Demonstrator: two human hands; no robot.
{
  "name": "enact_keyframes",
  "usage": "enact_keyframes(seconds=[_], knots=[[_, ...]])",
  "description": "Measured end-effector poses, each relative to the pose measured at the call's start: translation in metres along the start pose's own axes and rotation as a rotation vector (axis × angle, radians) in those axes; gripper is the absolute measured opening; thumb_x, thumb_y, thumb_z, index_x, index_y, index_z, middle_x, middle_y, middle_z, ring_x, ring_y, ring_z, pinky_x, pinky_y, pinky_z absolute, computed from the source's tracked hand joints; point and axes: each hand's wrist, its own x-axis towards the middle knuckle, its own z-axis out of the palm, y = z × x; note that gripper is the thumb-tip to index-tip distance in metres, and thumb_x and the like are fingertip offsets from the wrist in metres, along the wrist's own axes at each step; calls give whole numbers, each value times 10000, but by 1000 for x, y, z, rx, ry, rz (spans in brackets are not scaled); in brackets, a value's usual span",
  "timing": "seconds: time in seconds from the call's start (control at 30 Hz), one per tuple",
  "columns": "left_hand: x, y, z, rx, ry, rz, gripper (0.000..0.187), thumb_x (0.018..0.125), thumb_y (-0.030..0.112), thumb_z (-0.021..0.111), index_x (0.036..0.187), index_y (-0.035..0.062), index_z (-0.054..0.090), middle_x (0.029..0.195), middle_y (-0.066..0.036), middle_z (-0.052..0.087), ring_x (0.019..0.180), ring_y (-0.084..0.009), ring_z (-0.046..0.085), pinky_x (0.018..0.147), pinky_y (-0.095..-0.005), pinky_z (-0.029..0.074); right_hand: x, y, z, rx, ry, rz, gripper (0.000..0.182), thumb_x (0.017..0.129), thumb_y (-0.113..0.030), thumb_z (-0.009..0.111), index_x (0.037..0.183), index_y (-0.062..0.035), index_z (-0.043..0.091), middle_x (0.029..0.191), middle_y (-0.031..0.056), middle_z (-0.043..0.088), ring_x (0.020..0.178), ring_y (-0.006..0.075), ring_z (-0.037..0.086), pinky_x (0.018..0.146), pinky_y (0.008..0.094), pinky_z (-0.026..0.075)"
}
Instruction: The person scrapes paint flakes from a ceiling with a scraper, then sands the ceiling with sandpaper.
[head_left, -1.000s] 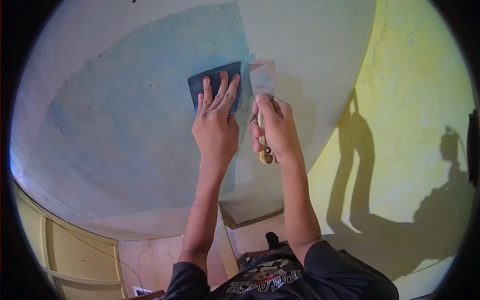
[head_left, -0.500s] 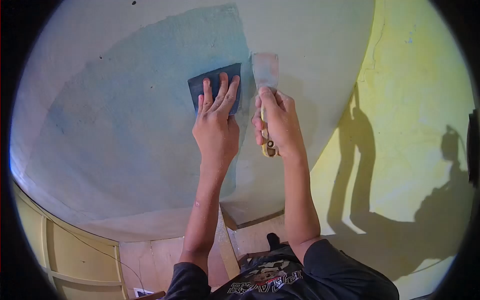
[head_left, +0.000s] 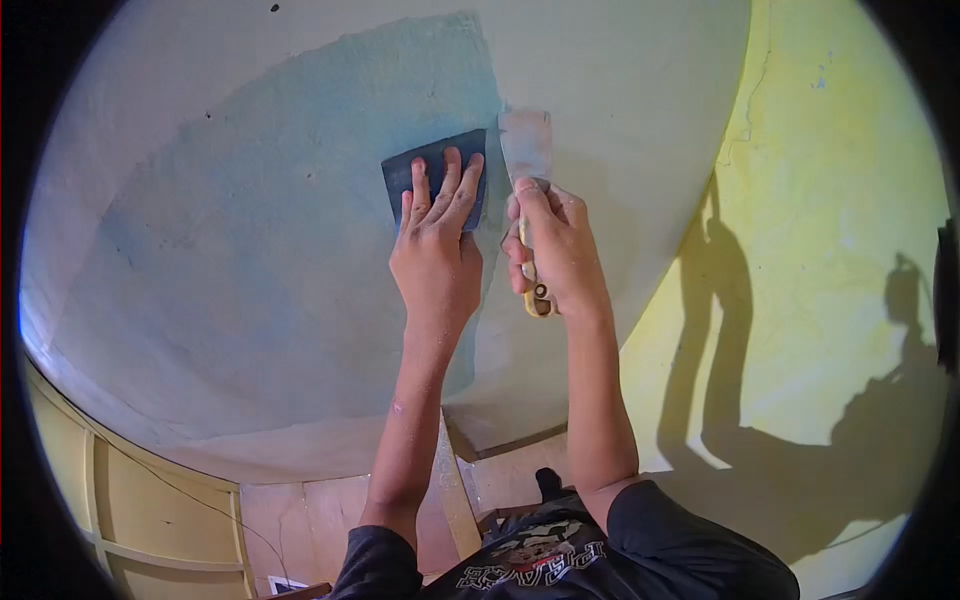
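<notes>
In the head view, my left hand (head_left: 436, 262) grips a dark, flat putty spreader (head_left: 402, 176). Its fingers are spread over the near face, and the thumb is mostly hidden. The spreader is against or close to the wall, on a blue-green patch (head_left: 270, 230); exact contact cannot be told. Just to the right, my right hand (head_left: 556, 240) is wrapped around the yellowish handle of a putty knife (head_left: 526, 145). Its pale, smeared blade points up, beside the patch's right edge. A narrow gap separates the two tools.
Pale wall (head_left: 620, 90) surrounds the patch, with a few small dark holes. On the right, a yellow wall (head_left: 800, 330) carries a crack and my shadow. Yellow panelling (head_left: 165, 500) with a thin cable is at lower left. A wooden post (head_left: 455, 490) stands below my arms.
The putty knife has shifted slightly left and down, closer to the spreader. The spreader and my left hand sit slightly further right in view; both holds are unchanged.
</notes>
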Motion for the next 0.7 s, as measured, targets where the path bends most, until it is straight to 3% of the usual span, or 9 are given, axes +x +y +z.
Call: enact_keyframes(seconds=[0.27,0.37,0.5,0.63,0.7], knots=[[-2,0,0,12,31,36,741,793,-132,471,1445,196,599,1510,-66,554,1463,-370,415,1179,-504,383,0,3,10,7,57,-21,366,1059,-288,492,822,-10,520,577,38,489,435,121,502,339,307,421],[2,-4,0,-11,-21,-5,731,812,-93,455,1460,218,589,1555,-68,496,1495,-376,350,1213,-491,329,7,18,7,24,67,-14,362,1062,-336,503,857,-37,516,562,44,488,372,127,458,349,295,398],[-3,-1,-2,1,3,29,750,799,-114,451,1461,211,585,1548,-72,506,1490,-375,362,1207,-495,339,8,10,17,9,94,-92,356,1058,-329,506,866,-30,521,560,42,485,358,144,453,350,295,392],[1,1,1,-12,48,17,810,770,-177,446,1474,206,567,1537,-57,524,1477,-373,390,1165,-468,409,-7,-2,-25,44,-40,78,348,1044,-326,539,855,-35,525,554,39,485,368,140,453,346,312,391],[7,4,2,-109,97,-5,833,756,-196,443,1477,204,563,1536,-58,524,1477,-372,389,1139,-447,445,-18,-11,-51,81,29,28,365,1038,-389,554,873,-65,516,559,40,463,368,131,435,339,292,363]])
